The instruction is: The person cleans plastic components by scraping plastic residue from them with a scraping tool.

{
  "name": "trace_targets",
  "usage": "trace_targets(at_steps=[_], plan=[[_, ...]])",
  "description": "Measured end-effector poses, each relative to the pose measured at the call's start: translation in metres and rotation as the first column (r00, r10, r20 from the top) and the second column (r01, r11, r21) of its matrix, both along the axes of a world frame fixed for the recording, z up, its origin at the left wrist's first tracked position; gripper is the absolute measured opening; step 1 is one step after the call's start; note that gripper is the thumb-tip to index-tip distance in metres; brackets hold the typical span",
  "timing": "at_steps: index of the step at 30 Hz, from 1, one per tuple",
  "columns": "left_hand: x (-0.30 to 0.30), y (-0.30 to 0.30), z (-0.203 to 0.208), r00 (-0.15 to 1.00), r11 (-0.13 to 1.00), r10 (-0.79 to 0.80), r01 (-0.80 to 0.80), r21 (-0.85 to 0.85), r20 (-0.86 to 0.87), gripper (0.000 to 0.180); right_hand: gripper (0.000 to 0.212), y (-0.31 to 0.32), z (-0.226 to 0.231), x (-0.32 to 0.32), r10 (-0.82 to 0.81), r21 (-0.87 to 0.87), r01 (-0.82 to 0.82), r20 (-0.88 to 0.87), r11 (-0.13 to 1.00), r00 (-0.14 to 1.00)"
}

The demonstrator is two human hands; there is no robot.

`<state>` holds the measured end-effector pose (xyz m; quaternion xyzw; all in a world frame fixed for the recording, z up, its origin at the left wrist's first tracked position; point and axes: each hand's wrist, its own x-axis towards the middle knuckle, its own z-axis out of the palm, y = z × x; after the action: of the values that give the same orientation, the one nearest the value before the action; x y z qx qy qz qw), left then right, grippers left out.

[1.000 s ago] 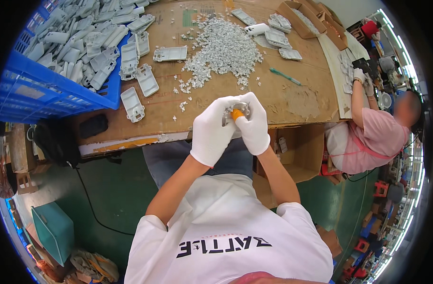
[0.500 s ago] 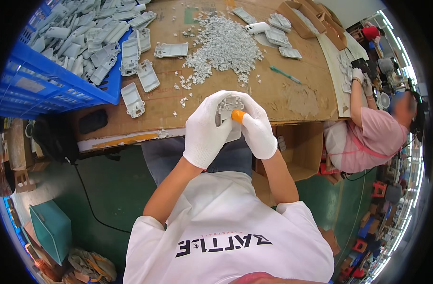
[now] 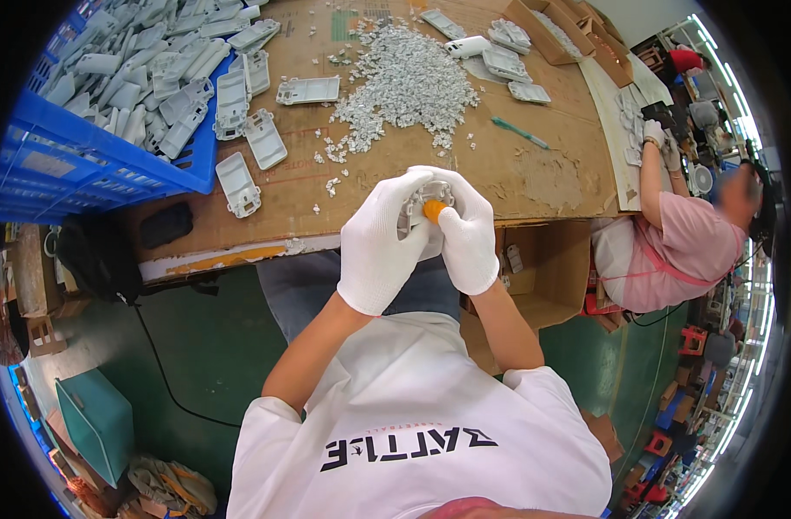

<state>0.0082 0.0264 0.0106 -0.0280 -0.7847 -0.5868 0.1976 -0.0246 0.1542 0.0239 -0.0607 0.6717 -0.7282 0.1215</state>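
Note:
Between my two white-gloved hands, above the table's near edge, is a pale grey plastic housing [image 3: 440, 190] with small moulded details inside. My left hand [image 3: 376, 246] wraps round its left side, the thumb lying against the inner face. From the right, my right hand [image 3: 472, 238] grips it, and an orange finger cot [image 3: 433, 210] on the thumb tip presses onto the housing. The fingers hide most of its outline. Just beyond my hands spreads a heap of small whitish plastic pieces [image 3: 413, 86]. A loose white housing [image 3: 238, 184] lies to the left.
A blue crate [image 3: 110, 169] piled with housings stands at the left. More housings [image 3: 505, 62] and a green pen [image 3: 518, 132] lie on the cardboard-covered table. An open carton [image 3: 547, 277] sits below its right edge. A co-worker in pink [image 3: 672, 251] works at the right.
My hands and the housing have shifted very slightly right. The right thumb with its orange cot still presses on the housing.

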Motion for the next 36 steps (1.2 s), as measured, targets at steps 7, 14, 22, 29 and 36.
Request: trace_targets(at_steps=[7,14,22,29,36], plan=[[0.003,0.001,0.001,1.000,1.000,0.004,-0.004,-0.026,-0.005,0.046,0.047,0.001,-0.003,0.002,-0.023,-0.028,0.022,-0.029,0.999,0.999],[-0.001,0.000,-0.002,0.995,0.999,-0.031,0.032,0.009,-0.090,0.040,0.048,0.000,0.000,0.003,-0.057,0.007,0.057,-0.048,0.998,0.997],[0.000,-0.004,0.005,0.993,0.995,0.087,-0.091,0.043,0.083,0.025,0.054,0.001,0.013,0.005,0.111,0.212,-0.079,-0.144,0.974,0.983],[0.000,-0.001,0.010,0.987,0.918,-0.020,-0.045,0.394,0.158,0.016,0.065,0.002,-0.003,0.018,0.091,0.068,-0.081,-0.161,0.994,0.983],[-0.003,-0.006,-0.007,0.980,0.808,-0.155,0.052,0.586,0.128,0.019,0.063,0.001,-0.005,0.025,0.074,0.261,-0.006,-0.255,0.965,0.964]])
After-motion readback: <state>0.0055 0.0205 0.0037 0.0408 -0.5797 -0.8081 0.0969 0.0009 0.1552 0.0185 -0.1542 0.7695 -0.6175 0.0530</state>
